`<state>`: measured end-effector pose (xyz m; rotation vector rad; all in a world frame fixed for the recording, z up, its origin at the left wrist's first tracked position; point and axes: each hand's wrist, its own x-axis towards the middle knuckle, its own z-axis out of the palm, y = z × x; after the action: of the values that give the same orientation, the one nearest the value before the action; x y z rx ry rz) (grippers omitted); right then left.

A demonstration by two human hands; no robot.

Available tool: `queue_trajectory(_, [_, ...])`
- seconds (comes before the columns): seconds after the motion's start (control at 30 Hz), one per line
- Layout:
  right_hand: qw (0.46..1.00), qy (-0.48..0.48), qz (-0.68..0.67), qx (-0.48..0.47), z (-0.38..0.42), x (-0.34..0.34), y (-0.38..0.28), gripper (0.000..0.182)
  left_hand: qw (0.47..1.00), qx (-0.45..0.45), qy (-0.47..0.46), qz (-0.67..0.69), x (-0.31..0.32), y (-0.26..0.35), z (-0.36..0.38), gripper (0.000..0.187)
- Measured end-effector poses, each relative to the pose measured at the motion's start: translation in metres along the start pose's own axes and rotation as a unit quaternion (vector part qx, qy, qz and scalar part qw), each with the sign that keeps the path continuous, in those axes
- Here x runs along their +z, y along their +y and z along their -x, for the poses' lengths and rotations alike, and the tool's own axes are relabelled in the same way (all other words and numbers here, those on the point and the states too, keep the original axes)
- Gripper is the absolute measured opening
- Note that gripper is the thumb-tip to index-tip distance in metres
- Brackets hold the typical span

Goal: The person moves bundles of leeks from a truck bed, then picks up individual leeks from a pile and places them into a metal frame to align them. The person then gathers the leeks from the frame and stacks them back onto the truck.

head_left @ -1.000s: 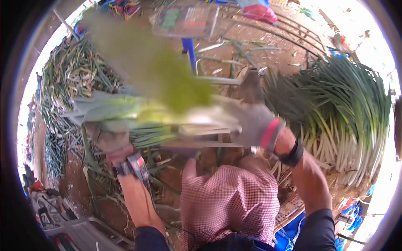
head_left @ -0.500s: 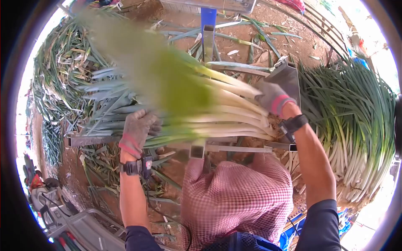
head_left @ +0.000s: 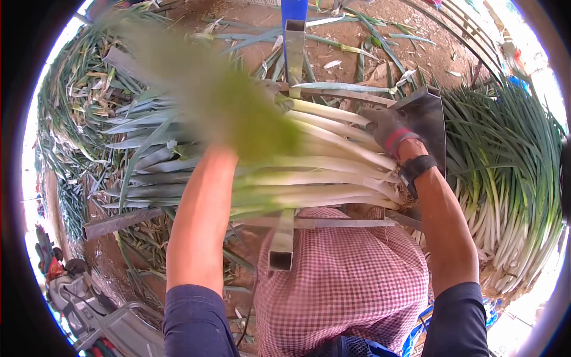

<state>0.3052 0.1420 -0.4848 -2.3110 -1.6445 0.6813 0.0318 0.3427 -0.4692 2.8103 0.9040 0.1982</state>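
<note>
Long green onions [head_left: 333, 178] lie side by side on a metal frame [head_left: 357, 224], white root ends to the right and leaves to the left. My right hand [head_left: 386, 130], in a grey and pink glove, has its fingers closed round the white end of the top stalk. My left forearm reaches up over the leaves. A blurred green-grey smear covers most of my left hand; only a bit of glove [head_left: 271, 89] shows at the upper edge of the bundle, so its grip is unclear.
More green onions [head_left: 505, 172] are heaped at the right. A pile of leaves [head_left: 77, 113] stands at the left. An upright metal plate [head_left: 425, 125] rises beside the root ends. Square tube ends [head_left: 281, 253] stick out near my checked clothing. A grey cart [head_left: 113, 321] is at lower left.
My left hand has moved up and right, from the lower edge of the bundle to its upper side. My right hand remains at the root ends. The view has shifted slightly.
</note>
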Motion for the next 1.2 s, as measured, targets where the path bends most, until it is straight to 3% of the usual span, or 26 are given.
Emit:
queue_trajectory(0.1, [1.000,0.008,-0.006,0.006,0.003,0.000,-0.008,0.037,1.000,-0.008,-0.006,0.000,-0.005,0.002,0.000,0.049])
queue_trajectory(0.27, [0.997,-0.046,0.055,0.033,0.003,-0.001,-0.008,0.036,0.988,-0.016,0.132,-0.080,0.070,-0.002,0.029,0.042])
queue_trajectory(0.37, [0.988,-0.127,0.088,0.014,-0.015,-0.011,-0.021,0.036,0.978,-0.056,0.095,-0.175,0.028,0.027,0.036,0.036])
queue_trajectory(0.43, [0.996,-0.089,0.014,0.004,-0.026,-0.008,-0.044,0.037,0.973,-0.079,0.054,-0.212,0.010,0.041,0.033,0.036])
queue_trajectory(0.53, [0.997,-0.034,-0.053,0.033,-0.040,0.016,-0.093,0.041,0.984,-0.105,0.021,-0.143,0.000,0.045,0.028,0.035])
queue_trajectory(0.63, [0.995,0.025,0.067,0.069,-0.026,0.043,-0.122,0.043,0.993,-0.072,-0.030,-0.086,-0.019,0.030,0.018,0.034])
queue_trajectory(0.67, [0.996,0.070,0.044,0.032,-0.025,0.051,-0.117,0.040,0.989,-0.053,-0.074,-0.119,-0.034,0.026,0.008,0.033])
queue_trajectory(0.77, [0.997,0.051,0.050,0.034,-0.023,0.049,-0.117,0.037,0.965,-0.123,-0.219,-0.080,-0.064,0.014,-0.038,0.033])
queue_trajectory(0.87, [0.997,0.057,0.054,0.023,-0.024,0.053,-0.114,0.037,0.969,-0.027,-0.234,-0.080,-0.041,-0.033,-0.073,0.035])
queue_trajectory(0.97, [0.995,0.089,0.045,0.000,-0.025,0.060,-0.108,0.035,0.966,-0.005,-0.259,-0.016,-0.022,-0.068,-0.086,0.041])
queue_trajectory(1.03, [0.989,0.138,0.049,-0.026,-0.025,0.070,-0.102,0.034,0.951,-0.067,-0.300,0.017,-0.010,-0.079,-0.083,0.045])
queue_trajectory(1.07, [0.994,0.098,0.053,0.004,-0.025,0.066,-0.106,0.035,0.942,-0.137,-0.298,0.069,0.002,-0.090,-0.082,0.052])
queue_trajectory(1.13, [0.992,0.120,0.041,0.000,-0.024,0.067,-0.106,0.035,0.951,0.026,-0.306,-0.020,0.042,-0.128,-0.086,0.056])
queue_trajectory(1.2, [0.989,0.144,0.037,-0.010,-0.022,0.072,-0.105,0.035,0.948,0.041,-0.314,-0.044,0.047,-0.148,-0.078,0.061])
